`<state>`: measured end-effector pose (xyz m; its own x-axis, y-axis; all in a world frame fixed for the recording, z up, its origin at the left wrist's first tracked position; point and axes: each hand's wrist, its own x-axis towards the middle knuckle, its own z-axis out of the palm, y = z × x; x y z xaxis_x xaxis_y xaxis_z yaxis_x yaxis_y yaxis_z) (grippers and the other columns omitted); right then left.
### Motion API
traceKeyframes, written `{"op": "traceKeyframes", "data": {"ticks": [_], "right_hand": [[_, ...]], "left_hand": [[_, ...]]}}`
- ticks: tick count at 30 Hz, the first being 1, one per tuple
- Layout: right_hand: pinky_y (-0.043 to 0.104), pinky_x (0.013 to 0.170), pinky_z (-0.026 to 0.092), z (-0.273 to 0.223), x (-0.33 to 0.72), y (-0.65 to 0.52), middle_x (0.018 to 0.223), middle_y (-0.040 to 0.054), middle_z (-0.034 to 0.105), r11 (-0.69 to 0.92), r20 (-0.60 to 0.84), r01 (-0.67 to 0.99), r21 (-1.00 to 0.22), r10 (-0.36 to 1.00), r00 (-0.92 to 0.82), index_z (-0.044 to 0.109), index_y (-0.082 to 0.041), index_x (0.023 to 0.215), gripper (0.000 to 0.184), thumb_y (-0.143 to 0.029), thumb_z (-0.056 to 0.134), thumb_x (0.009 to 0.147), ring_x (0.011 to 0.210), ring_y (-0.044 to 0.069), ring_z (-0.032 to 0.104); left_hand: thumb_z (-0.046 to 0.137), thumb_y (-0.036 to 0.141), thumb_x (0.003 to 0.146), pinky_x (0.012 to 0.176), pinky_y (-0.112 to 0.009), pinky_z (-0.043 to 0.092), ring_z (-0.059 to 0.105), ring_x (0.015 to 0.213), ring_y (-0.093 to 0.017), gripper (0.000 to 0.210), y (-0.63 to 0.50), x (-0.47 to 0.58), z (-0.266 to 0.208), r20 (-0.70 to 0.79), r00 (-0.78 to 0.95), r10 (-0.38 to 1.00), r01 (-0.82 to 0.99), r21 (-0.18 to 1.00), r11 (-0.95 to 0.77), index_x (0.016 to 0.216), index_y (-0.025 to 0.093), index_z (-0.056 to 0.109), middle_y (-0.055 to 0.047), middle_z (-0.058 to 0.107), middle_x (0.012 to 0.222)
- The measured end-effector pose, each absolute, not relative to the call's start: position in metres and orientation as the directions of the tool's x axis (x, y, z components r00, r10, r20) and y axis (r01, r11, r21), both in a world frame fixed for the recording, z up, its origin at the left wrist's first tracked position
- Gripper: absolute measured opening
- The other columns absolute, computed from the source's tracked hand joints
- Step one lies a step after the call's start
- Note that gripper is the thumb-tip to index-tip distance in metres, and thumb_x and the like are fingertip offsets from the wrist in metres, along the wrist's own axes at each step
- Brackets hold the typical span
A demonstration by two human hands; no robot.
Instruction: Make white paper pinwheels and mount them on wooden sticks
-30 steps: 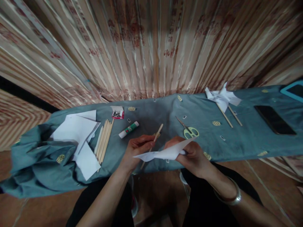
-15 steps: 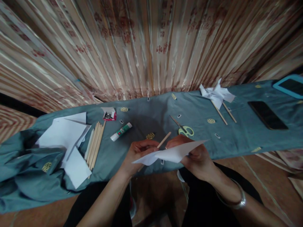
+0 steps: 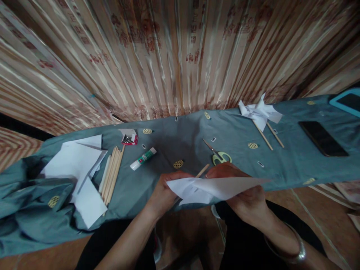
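A sheet of white folded paper (image 3: 222, 187) spans my two hands above the table's front edge, with a long flap reaching right. My left hand (image 3: 163, 193) is closed around its left end and against a thin wooden stick (image 3: 202, 170), whose tip sticks out behind the paper. My right hand (image 3: 250, 202) is closed at the back of the paper near the stick's tip; its fingertips are partly hidden. Just beyond that hand lie green-handled scissors (image 3: 222, 158). Two white paper pinwheels (image 3: 260, 112) on sticks lie farther right.
On the blue-green tablecloth (image 3: 157, 146) are a glue stick (image 3: 143, 159), a small box of metal pins (image 3: 129, 138), several wooden sticks (image 3: 114, 172) and white paper sheets (image 3: 73, 159). A black phone (image 3: 322, 138) and a blue-framed tablet (image 3: 345, 101) lie right. A curtain (image 3: 168, 56) hangs behind.
Both hands have shifted slightly right and nearer to me with the paper and stick. The paper has turned, showing more of its folded left part and a longer right flap.
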<state>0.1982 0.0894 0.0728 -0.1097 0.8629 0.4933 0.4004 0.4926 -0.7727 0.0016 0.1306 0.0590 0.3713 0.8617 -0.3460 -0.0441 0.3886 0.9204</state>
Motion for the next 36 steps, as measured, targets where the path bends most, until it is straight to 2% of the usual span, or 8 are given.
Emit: {"op": "traceKeyframes", "data": {"ticks": [7,15,21,28,36], "right_hand": [[0.039,0.075,0.054,0.075,0.203,0.082,0.091,0.0042,0.071,0.508,0.494,0.398,-0.764,0.857,-0.146,0.064,-0.025,0.103,0.016,-0.023,0.054,0.092,0.086,0.023,0.065],[0.043,0.076,0.055,0.08,0.203,0.08,0.091,0.0048,0.071,0.513,0.484,0.391,-0.764,0.857,-0.178,0.063,-0.028,0.104,0.019,-0.018,0.059,0.089,0.086,0.024,0.066],[0.047,0.079,0.056,0.08,0.204,0.079,0.093,0.0047,0.072,0.496,0.464,0.418,-0.761,0.866,-0.183,0.063,-0.03,0.106,0.024,-0.016,0.062,0.086,0.088,0.027,0.067],[0.044,0.076,0.057,0.081,0.203,0.079,0.09,0.003,0.072,0.479,0.448,0.402,-0.78,0.877,-0.173,0.063,-0.03,0.102,0.017,-0.021,0.059,0.089,0.083,0.025,0.067],[0.04,0.073,0.059,0.086,0.203,0.08,0.087,0.0035,0.072,0.498,0.47,0.435,-0.75,0.864,-0.179,0.064,-0.027,0.1,0.017,-0.018,0.061,0.086,0.081,0.023,0.068]], "left_hand": [[0.083,0.04,0.062,0.058,-0.021,0.042,0.053,0.059,-0.011,0.026,0.123,0.002,0.055,-0.341,0.439,0.831,-0.101,0.9,0.423,0.065,0.016,0.076,-0.001,0.063,0.064],[0.089,0.048,0.053,0.054,-0.02,0.041,0.056,0.059,-0.012,0.034,0.121,0.002,0.055,-0.339,0.45,0.826,-0.169,0.876,0.451,0.068,0.019,0.079,-0.003,0.065,0.067],[0.087,0.048,0.056,0.055,-0.022,0.041,0.054,0.058,-0.013,0.03,0.12,0.002,0.057,-0.325,0.43,0.842,-0.132,0.9,0.415,0.066,0.021,0.079,-0.004,0.064,0.065],[0.087,0.044,0.058,0.056,-0.022,0.041,0.054,0.058,-0.013,0.025,0.12,0.0,0.055,-0.304,0.436,0.847,-0.129,0.911,0.393,0.066,0.021,0.08,-0.003,0.064,0.064],[0.087,0.042,0.058,0.053,-0.023,0.039,0.052,0.056,-0.012,0.024,0.12,0.001,0.056,-0.326,0.442,0.836,-0.108,0.905,0.411,0.065,0.02,0.08,-0.004,0.063,0.063]]}}
